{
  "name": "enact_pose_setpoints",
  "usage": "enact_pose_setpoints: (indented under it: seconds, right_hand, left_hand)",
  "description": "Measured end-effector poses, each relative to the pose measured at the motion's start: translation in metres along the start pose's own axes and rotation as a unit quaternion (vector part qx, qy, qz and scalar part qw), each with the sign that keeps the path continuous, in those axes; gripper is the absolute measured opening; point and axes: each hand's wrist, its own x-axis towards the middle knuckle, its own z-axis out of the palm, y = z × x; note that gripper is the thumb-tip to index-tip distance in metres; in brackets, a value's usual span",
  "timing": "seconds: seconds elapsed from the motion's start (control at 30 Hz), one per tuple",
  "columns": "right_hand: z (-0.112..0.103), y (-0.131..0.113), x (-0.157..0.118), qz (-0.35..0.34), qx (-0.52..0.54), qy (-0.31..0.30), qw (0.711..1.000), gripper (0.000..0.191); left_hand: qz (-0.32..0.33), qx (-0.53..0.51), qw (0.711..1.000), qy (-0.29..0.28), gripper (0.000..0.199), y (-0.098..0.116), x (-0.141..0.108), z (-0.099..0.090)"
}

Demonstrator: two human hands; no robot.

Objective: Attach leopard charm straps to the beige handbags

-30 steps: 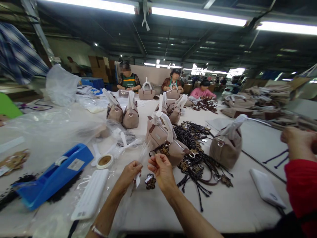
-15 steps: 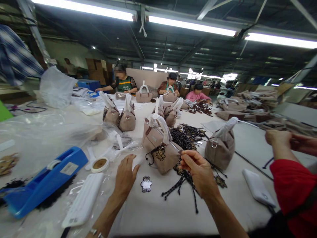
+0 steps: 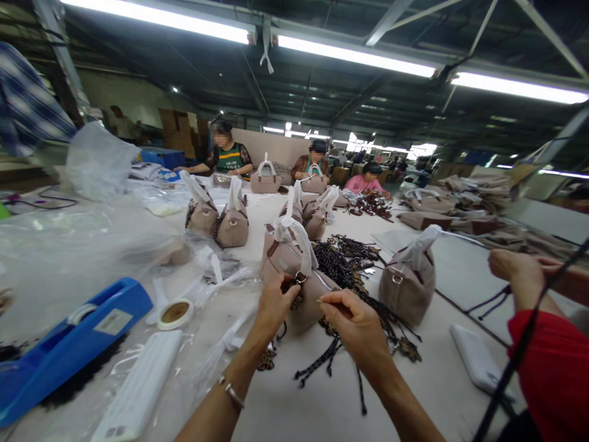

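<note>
A beige handbag (image 3: 280, 261) with wrapped white handles stands tilted in front of me. At its metal ring my left hand (image 3: 275, 307) is closed, thumb and fingers pinching a leopard-print charm (image 3: 297, 299) that they mostly cover. To the right, before the bag's lower side, my right hand (image 3: 356, 319) pinches something small and thin, too small to name. Below my left hand another leopard-print charm (image 3: 267, 360) lies on the table, partly hidden by the wrist. Black braided cords (image 3: 338, 264) with more charms are heaped behind and under my right hand.
At left are a blue tape dispenser (image 3: 78, 344), a tape roll (image 3: 175, 314), a white power strip (image 3: 140, 387) and clear plastic. More handbags (image 3: 407, 282) stand around. A white power bank (image 3: 478, 359) lies right, near a red-sleeved person's hand (image 3: 518, 270). Several people sit opposite.
My left hand has gone from lying open over the table to the charm at the bag's ring. My right hand has shifted slightly left and down. The white bear-shaped patch no longer shows.
</note>
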Motion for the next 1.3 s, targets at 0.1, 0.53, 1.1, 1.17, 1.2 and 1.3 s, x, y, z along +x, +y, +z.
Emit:
enact_pose_setpoints:
  seconds: [0.1,0.53,1.1,1.17,1.2,1.3]
  right_hand:
    - [0.011,0.005,0.006,0.002,-0.009,-0.018,1.000,0.013]
    - [0.028,0.012,0.015,-0.056,-0.082,-0.016,0.995,0.014]
    - [0.041,0.007,0.025,-0.187,-0.419,-0.050,0.887,0.027]
    - [0.038,0.010,0.026,-0.200,-0.423,-0.053,0.882,0.027]
    - [0.036,0.011,0.026,-0.205,-0.420,-0.055,0.882,0.024]
    - [0.029,0.016,0.026,-0.227,-0.397,-0.065,0.887,0.004]
  left_hand:
    - [-0.053,-0.117,0.991,-0.048,0.024,0.001,-0.004,-0.008]
    - [-0.119,-0.313,0.940,-0.072,0.030,-0.002,-0.005,-0.007]
    - [-0.180,-0.425,0.880,-0.115,0.032,0.000,-0.001,0.000]
    - [-0.173,-0.431,0.876,-0.131,0.033,0.002,-0.001,0.001]
    - [-0.169,-0.435,0.874,-0.138,0.034,0.003,-0.001,0.002]
    - [-0.165,-0.433,0.876,-0.133,0.034,0.005,-0.002,0.004]
